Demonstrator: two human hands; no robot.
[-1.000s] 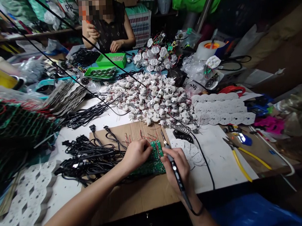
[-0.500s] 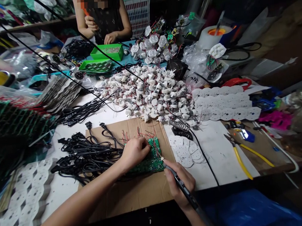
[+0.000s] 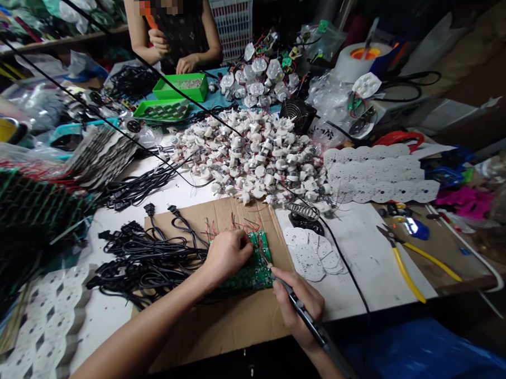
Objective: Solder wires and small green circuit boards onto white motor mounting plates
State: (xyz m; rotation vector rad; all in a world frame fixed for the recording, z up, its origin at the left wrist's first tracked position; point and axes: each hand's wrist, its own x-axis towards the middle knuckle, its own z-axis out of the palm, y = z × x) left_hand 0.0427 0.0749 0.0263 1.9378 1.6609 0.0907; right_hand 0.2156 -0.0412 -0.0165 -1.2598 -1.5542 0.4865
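Observation:
A green circuit board [image 3: 256,270] lies on a sheet of brown cardboard [image 3: 234,324] at the table's near edge. My left hand [image 3: 227,255] rests on the board with its fingers curled, pinching something small I cannot make out. My right hand [image 3: 299,307] grips a black soldering iron [image 3: 302,313] like a pen. The iron's tip touches the board's right edge. Thin red wires [image 3: 238,223] stick up behind the board.
Black cables [image 3: 142,261] lie left of the cardboard. A heap of small white parts [image 3: 255,161] fills the middle. White round boards [image 3: 312,257], an iron stand [image 3: 304,212] and yellow-handled pliers [image 3: 401,261] lie to the right. Another person [image 3: 174,31] sits across by green trays [image 3: 181,89].
My right hand has drawn back toward me and tilted the iron, so its tip now meets the board's right edge. My left hand has stayed on the board.

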